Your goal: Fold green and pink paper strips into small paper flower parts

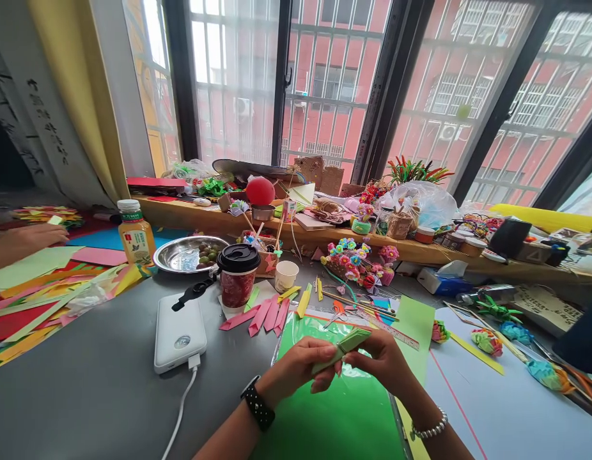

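Observation:
Both of my hands meet over a shiny green board (319, 421). Between them is a narrow bundle of folded light-green paper strips (348, 343), tilted up to the right, with its layers showing at the far end. My left hand (303, 364), with a dark watch at its wrist, is closed round the bundle's lower part. My right hand (385, 361), with a beaded bracelet, pinches it near its upper end. Folded pink paper pieces (262, 317) and yellow ones (304, 300) lie just beyond the board. Scissors (335, 314) partly show at the board's far edge.
A white power bank (179, 332) with a cable lies left. Behind it stand a lidded cup (238, 275), a metal plate (174, 255) of fruit and a juice bottle (135, 235). Another person's hand (34, 239) is far left near paper strips. Paper flowers (488, 342) lie right.

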`<state>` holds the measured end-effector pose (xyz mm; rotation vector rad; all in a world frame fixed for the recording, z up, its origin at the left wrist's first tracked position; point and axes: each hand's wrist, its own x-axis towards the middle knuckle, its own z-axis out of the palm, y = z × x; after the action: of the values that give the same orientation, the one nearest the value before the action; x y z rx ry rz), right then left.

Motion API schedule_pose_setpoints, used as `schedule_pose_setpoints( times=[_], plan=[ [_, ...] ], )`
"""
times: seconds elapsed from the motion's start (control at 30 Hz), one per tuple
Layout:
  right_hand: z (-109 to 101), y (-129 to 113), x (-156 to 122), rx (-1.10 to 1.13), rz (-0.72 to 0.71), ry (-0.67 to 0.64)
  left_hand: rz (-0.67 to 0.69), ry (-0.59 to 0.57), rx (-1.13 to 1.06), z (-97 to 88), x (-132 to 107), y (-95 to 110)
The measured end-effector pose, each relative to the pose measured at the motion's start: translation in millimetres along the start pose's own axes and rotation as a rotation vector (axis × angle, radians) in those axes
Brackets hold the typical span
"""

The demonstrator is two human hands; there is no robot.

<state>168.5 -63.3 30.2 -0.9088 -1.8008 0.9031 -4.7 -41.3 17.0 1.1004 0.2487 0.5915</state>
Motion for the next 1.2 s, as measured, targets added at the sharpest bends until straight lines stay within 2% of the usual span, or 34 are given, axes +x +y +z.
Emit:
schedule_pose_setpoints(
  times=[0.33, 0.57, 0.67, 0.73, 0.87, 0.97, 1.1, 1.2],
  plan=[
    [-4.4, -18.2, 3.8, 0.044, 0.010, -0.147, 0.018, -0.062, -0.173, 3.0, -1.1, 3.2],
    [6.5, -9.5, 7.4, 0.184, 0.000, -0.084, -0.008, -0.236, -0.319, -4.5, 0.2, -2.2],
    [8.5, -9.3, 9.9, 0.162, -0.023, -0.030, -0.043, -0.274, -0.369, -6.1, 0.1, -2.8],
    [8.5, -12.3, 12.3, 0.137, -0.069, -0.044, -0.078, -0.301, -0.406, -6.6, -0.5, -2.5],
    [8.5, -21.3, 16.7, 0.109, -0.123, -0.123, -0.158, -0.301, -0.439, -8.8, -2.0, -3.6],
    [9.9, -24.9, 18.3, 0.113, -0.121, -0.135, -0.212, -0.304, -0.443, -10.8, -3.1, -6.3],
    [13.1, -21.1, 18.8, 0.144, -0.123, -0.092, -0.230, -0.343, -0.459, -9.1, -4.2, -6.4],
    [14.8, -13.3, 17.6, 0.167, -0.102, -0.021, -0.203, -0.298, -0.309, -5.3, -4.6, 0.1]
  ],
)
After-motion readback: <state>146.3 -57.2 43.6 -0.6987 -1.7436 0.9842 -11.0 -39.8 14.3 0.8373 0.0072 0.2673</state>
